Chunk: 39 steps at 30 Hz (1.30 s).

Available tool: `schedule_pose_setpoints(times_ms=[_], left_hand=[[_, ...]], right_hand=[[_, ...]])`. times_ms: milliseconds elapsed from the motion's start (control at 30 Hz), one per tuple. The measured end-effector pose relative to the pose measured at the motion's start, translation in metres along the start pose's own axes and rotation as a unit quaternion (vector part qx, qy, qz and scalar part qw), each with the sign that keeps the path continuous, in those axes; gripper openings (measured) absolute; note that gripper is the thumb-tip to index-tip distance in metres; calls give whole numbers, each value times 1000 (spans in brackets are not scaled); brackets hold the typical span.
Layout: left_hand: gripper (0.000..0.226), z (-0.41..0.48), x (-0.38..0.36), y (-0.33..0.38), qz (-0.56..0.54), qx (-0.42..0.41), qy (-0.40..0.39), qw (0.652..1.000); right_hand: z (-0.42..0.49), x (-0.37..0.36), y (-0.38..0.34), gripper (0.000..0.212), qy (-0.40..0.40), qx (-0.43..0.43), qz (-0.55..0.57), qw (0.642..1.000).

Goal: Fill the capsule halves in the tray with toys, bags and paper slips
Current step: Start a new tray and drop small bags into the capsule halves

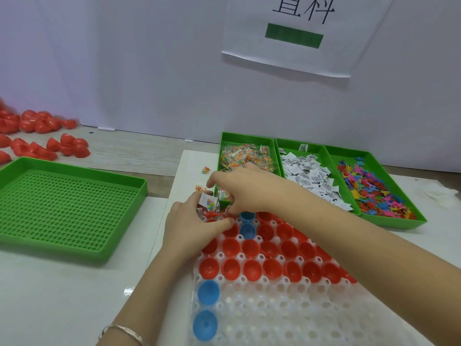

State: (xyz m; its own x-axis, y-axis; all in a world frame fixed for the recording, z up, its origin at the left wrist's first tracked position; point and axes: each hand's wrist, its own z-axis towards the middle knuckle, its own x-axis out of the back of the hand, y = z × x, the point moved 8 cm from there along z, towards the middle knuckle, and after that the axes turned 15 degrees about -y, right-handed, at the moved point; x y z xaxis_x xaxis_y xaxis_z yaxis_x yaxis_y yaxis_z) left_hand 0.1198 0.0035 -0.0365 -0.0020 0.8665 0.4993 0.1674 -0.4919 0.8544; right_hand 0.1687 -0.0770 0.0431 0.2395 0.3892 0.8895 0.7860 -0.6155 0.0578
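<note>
At the far left corner of the tray (pixel 287 308), above the capsule halves (pixel 252 248), my left hand (pixel 197 222) pinches a paper slip (pixel 204 197) and a small bag (pixel 213 206), while my right hand (pixel 247 188) curls close beside them, gripping what I cannot tell.

The holed tray (pixel 287 313) lies nearest on the tabletop (pixel 62 295), with capsule halves (pixel 230 269) seated in its far rows and down its left edge. Behind it three bins stand side by side: the bin of bags (pixel 245 136) on the left, the bin of paper slips (pixel 299 144) in the middle, the bin of toys (pixel 389 221) on the right. Left of the holed tray sits a flat tray (pixel 69 208); behind that, loose capsule halves (pixel 37 136). Over the holed tray's far left corner the left hand (pixel 192 221) pinches a bag (pixel 209 203), close beside the right hand (pixel 247 188).
</note>
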Motion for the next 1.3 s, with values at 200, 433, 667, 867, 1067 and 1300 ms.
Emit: schedule_pose_setpoints(times_ms=[200,433,667,867,1067,1300], left_hand=[[82,-2,0,0,-7,5,-4,1000],[83,-3,0,-1,-37,-1,-9,999],[83,-2,-1,-3,-36,1,-11,999],[76,-2,-2,-7,-61,-1,-10,998],[74,-3,-4,-7,-90,-12,-15,996],[79,-4,-2,-1,-55,-17,-9,998]], right_hand=[[-4,0,17,69,-18,15,148,989],[-31,-3,42,57,38,25,237,970],[-135,-41,217,25,320,-295,341,833],[-143,-125,261,44,35,-396,298,868],[-148,-124,269,24,74,-386,256,883],[-170,-121,276,9,263,-389,302,829]])
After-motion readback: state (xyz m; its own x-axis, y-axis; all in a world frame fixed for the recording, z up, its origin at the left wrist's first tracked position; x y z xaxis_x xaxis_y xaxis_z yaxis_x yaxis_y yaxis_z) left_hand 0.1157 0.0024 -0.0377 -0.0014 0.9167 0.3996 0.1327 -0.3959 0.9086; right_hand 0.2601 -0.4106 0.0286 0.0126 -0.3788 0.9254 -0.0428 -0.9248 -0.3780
